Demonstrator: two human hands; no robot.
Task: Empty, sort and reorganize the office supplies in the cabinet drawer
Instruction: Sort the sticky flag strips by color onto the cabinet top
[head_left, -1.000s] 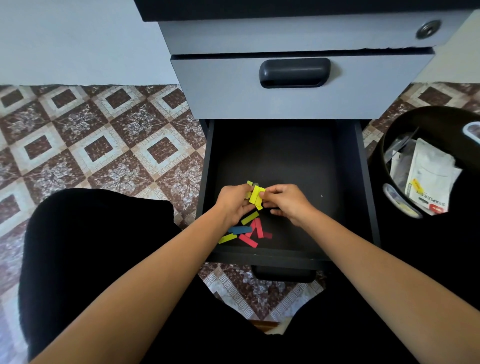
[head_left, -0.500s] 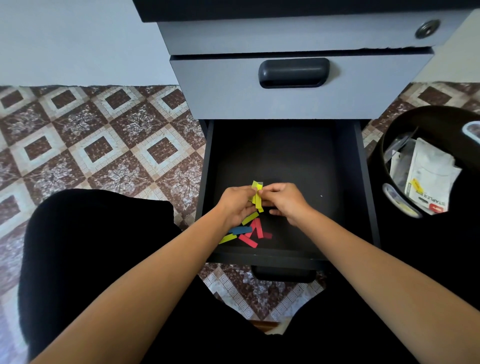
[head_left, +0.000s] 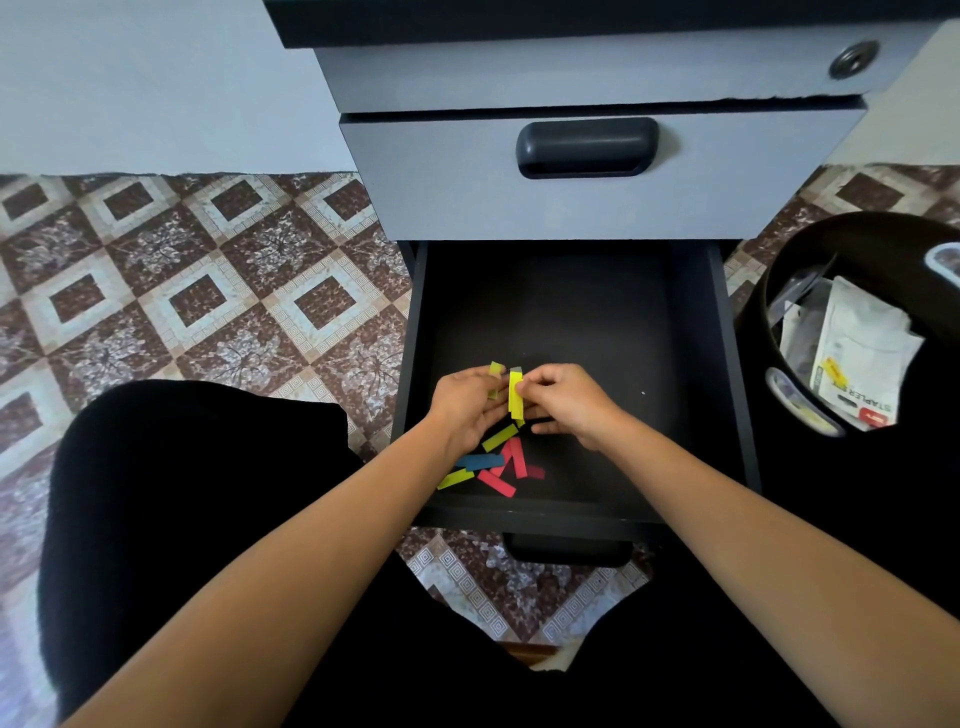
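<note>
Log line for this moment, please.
step: sorting strips | left hand: holds yellow strips | right hand: pinches yellow strips | loose strips: red, blue, yellow on drawer floor

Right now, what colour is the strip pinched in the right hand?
Yellow strip, best seen in the head view.

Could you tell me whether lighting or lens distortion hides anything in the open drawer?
Head view: soft even light, no glare; wide-angle lens bows the cabinet edges; drawer interior is dim, yet yellow strips, left hand and right hand look sharp.
</note>
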